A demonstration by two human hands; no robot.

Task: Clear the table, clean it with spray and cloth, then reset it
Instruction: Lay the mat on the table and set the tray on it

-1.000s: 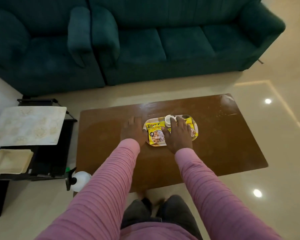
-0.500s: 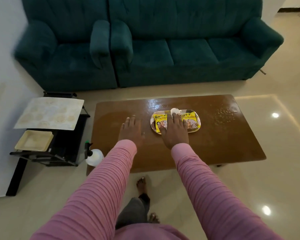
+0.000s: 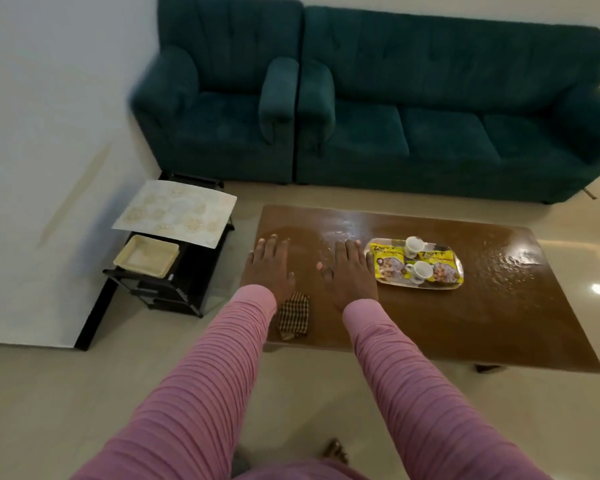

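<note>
Grip state: both the left hand and the right hand are spread flat, palms down over the desk, holding nothing. A checked cloth lies at the near-left desk edge, just behind the left hand, which is nearer to it. Its long axis runs front to back; the tray sits right of the right hand.

Brown wooden table, glossy top. On it: tray bearing two yellow snack packets and two white cups; checked cloth near the front-left edge. Left hand and right hand, both flat, fingers spread, empty, just left of the tray. Green sofa behind; black side stand at left.
</note>
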